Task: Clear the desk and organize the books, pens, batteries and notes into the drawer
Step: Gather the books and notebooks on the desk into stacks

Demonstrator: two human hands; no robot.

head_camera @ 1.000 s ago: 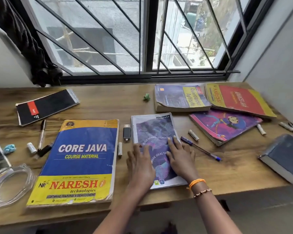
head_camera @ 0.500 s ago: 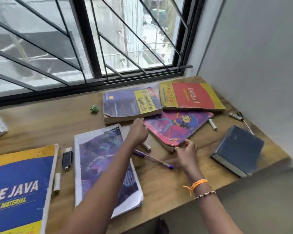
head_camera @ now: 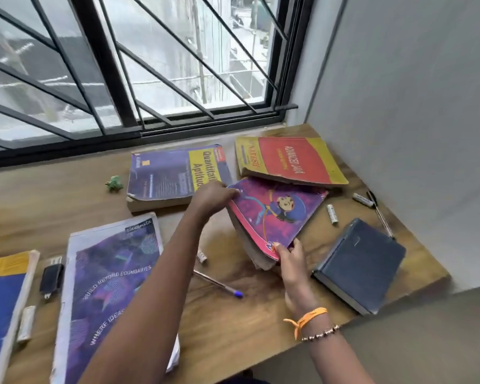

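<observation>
Both hands now grip the cartoon-cover book (head_camera: 275, 214): left hand (head_camera: 214, 196) at ten o'clock, right hand (head_camera: 294, 261) at five, near edge lifted off the counter (head_camera: 233, 328).

Six books (head_camera: 272, 214), four batteries (head_camera: 332, 214), two pens (head_camera: 218, 283).

Wood-grain desk (head_camera: 67, 214), matt; cartoon book (head_camera: 275, 214) glossy paper (edges worn); navy book (head_camera: 363, 261) maybe cloth.
</observation>
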